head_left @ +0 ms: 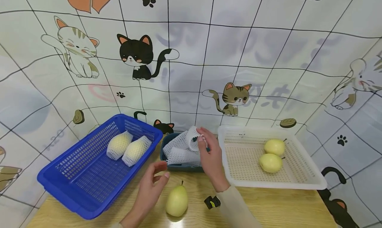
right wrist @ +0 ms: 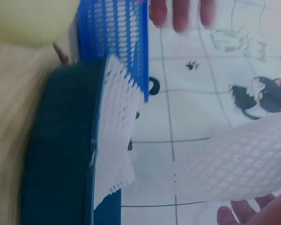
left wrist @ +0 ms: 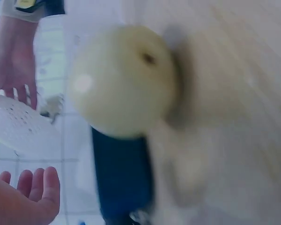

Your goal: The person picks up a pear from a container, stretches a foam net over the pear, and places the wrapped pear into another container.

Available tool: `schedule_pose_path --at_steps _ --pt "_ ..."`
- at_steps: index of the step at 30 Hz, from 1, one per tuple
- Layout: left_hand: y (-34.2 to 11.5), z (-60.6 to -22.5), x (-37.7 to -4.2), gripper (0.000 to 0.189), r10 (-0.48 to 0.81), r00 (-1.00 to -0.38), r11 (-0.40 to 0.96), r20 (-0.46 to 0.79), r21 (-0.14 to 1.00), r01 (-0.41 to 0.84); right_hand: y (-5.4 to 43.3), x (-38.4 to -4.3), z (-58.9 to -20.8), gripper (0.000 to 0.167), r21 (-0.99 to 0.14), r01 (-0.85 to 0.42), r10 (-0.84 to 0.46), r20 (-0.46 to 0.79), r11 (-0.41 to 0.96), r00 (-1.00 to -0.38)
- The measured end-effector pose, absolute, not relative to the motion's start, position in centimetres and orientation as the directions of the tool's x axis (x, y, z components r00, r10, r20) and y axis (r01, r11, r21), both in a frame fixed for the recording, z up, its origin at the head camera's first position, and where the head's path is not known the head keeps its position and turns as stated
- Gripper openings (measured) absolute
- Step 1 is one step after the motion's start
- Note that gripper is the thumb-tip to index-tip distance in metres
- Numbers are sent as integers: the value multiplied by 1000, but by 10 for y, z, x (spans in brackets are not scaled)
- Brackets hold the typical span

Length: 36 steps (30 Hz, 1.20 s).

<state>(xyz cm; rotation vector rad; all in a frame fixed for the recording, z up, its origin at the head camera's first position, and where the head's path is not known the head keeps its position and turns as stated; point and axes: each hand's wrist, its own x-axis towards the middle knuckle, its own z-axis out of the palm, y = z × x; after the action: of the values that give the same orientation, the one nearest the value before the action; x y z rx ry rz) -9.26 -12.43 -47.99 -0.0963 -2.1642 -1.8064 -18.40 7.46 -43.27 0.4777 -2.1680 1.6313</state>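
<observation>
My right hand [head_left: 211,155] pinches a white foam net sleeve [head_left: 193,139] above a small dark teal basket [head_left: 185,168]. In the right wrist view that net [right wrist: 239,159] hangs off the fingers, clear of the basket's rim. More white nets [head_left: 182,156] lie inside the basket. My left hand [head_left: 151,185] holds nothing, its fingers loosely bent, just left of a yellow-green pear [head_left: 177,200]. This pear stands on the wooden table [head_left: 149,218] with its stem up. Blurred and large, the same pear [left wrist: 124,82] shows in the left wrist view.
On the left, a blue basket [head_left: 89,185] holds two pears in foam nets [head_left: 136,151]. At right, a white basket [head_left: 244,175] contains two bare pears [head_left: 271,163]. A small black object [head_left: 212,202] is by the right sleeve. A cat-print sheet [head_left: 191,72] hangs behind.
</observation>
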Motion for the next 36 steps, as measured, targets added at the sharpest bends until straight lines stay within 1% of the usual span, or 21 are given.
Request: schedule_pose_path --at_steps 2,5,10,16,23,29,32,36 --pt "-115 -470 -92 36 -132 -944 137 302 949 285 77 -176 -432 37 -824 -503 -49 509 262 -859" --pt "-101 -456 -90 37 -89 -951 25 296 955 295 82 -166 -433 35 -818 -519 -49 525 248 -850" --pt "-79 -437 -88 44 -24 -968 -146 251 957 251 88 -151 -435 34 -827 -503 -29 513 249 -858" --pt "-61 -430 -91 55 35 -974 -268 225 941 208 92 -138 -439 33 -845 -469 -20 480 256 -877" --pt "-53 -431 -94 62 66 -978 -317 199 933 169 95 -129 -442 32 -876 -460 -28 461 147 -887" --pt "-48 -431 -99 70 48 -992 -361 116 928 91 98 -124 -442 30 -904 -411 -39 409 114 -912" --pt "-46 -431 -101 66 14 -996 -365 87 928 76 98 -123 -441 28 -917 -391 -43 389 81 -920" --pt "-45 -432 -103 49 -51 -997 -338 60 938 74 98 -123 -442 25 -929 -367 -39 365 45 -930"
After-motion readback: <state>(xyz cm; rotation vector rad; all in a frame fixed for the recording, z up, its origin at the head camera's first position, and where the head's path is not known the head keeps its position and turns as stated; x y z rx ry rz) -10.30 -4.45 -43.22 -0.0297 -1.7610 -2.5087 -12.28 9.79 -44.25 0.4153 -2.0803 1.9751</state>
